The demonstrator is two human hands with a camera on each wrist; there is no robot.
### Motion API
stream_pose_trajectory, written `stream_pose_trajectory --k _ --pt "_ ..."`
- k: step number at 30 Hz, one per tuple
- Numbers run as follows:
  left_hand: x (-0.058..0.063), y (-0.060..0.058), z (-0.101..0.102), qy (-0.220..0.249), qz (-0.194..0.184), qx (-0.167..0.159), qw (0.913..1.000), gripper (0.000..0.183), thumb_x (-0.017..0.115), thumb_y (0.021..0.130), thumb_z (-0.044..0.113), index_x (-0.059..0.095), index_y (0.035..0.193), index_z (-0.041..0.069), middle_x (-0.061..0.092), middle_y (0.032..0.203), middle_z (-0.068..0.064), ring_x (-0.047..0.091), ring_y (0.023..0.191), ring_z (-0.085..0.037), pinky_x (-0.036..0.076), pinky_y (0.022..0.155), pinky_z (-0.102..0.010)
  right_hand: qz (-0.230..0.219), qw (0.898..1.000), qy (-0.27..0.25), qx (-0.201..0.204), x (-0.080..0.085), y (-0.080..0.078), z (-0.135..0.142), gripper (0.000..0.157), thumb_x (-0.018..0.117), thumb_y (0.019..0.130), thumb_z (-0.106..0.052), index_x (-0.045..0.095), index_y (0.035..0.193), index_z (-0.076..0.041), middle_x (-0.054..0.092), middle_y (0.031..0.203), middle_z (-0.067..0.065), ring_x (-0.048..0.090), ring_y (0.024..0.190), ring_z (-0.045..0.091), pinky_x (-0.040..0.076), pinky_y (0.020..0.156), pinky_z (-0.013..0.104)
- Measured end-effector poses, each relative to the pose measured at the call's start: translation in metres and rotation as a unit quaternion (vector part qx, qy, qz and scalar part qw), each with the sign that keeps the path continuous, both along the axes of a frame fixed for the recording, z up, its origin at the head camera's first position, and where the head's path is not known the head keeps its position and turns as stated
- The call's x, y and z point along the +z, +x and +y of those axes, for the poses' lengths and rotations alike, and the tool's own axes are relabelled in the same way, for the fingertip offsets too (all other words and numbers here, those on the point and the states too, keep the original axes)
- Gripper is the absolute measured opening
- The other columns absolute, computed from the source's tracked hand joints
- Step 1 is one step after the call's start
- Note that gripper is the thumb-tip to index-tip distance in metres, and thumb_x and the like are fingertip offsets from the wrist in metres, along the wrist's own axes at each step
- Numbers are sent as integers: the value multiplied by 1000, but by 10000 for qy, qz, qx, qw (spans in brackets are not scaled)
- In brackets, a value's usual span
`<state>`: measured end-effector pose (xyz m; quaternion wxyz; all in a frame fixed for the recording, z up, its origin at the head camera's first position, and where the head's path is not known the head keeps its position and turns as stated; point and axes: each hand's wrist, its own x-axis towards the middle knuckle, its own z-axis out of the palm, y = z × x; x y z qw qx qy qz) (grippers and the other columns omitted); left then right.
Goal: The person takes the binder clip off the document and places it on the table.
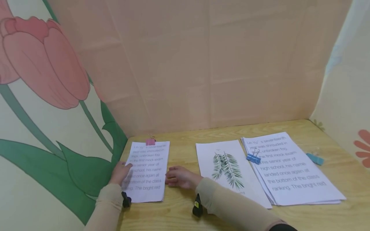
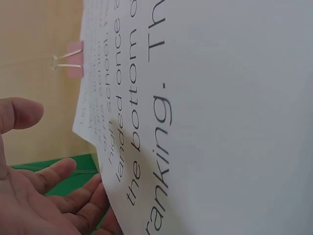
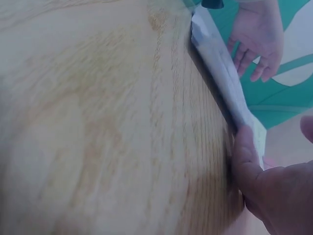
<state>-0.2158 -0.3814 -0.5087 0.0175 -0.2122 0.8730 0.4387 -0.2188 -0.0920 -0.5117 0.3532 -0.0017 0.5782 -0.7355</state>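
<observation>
A stack of printed sheets (image 1: 147, 173) lies at the left of the table, with a pink binder clip (image 1: 150, 141) on its top edge. My left hand (image 1: 119, 173) is at the stack's left edge. In the left wrist view its thumb is lifted away from the paper and its fingers (image 2: 90, 200) lie along the edge, partly hidden behind it. At the opposite edge is my right hand (image 1: 183, 177); in the right wrist view a finger (image 3: 246, 152) touches the side of the stack, and the thumb stands apart.
A sheet with a green leaf picture (image 1: 206, 163) lies right of the right hand. Beside it is a fanned pile of printed sheets (image 1: 292, 166) with a blue binder clip (image 1: 253, 158) on it. A teal binder clip (image 1: 315, 158) lies farther right. Walls border the table's back and left.
</observation>
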Motion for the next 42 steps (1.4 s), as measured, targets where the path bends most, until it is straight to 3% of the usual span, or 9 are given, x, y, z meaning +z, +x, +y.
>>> stream_pose_trajectory --k 4,12,17,21,28,34,42 --pt "3 -1 2 47 -78 7 10000 64 46 103 23 30 148 -19 36 145 -40 40 133 -53 31 113 -60 41 10000 17 27 0 0 2 62 60 99 1 28 150 16 64 122 27 69 101 28 57 89 36" --pt "6 0 9 199 -40 -17 9998 57 46 103 21 36 144 -18 42 140 -39 43 129 -50 32 112 -59 224 9991 281 227 -8 -3 3 41 61 101 -5 51 138 9 69 106 14 65 86 18 55 74 26" --pt "5 -1 12 566 -219 90 9981 51 45 105 20 41 144 -14 48 135 -33 49 122 -44 41 103 -56 460 9969 581 249 -10 -3 7 26 55 103 -4 58 126 9 67 97 12 62 77 16 53 65 23" --pt "7 -2 13 911 -381 190 9949 48 45 107 21 43 143 -10 52 129 -27 54 114 -38 47 93 -48 568 9955 718 229 -13 -3 11 22 54 102 -2 61 121 8 66 96 12 62 76 16 52 64 22" --pt "12 -1 12 1082 -291 -63 9937 44 49 105 20 48 136 -11 57 121 -25 58 105 -34 48 86 -41 679 9942 793 265 -16 -5 15 14 54 100 2 62 111 7 65 87 8 61 73 15 52 63 23" --pt "12 0 14 1189 -295 -200 9923 40 52 104 21 51 132 -8 61 113 -23 62 93 -30 50 73 -34 777 9925 881 328 -16 -6 23 16 53 100 3 62 112 7 64 84 8 60 72 15 52 63 22" --pt "4 -8 18 1185 -573 -350 9907 39 51 105 24 50 133 -4 60 117 -21 56 107 -35 47 85 -42 825 9912 972 349 -15 -7 36 13 52 100 4 61 109 6 62 83 8 59 71 14 51 63 22"
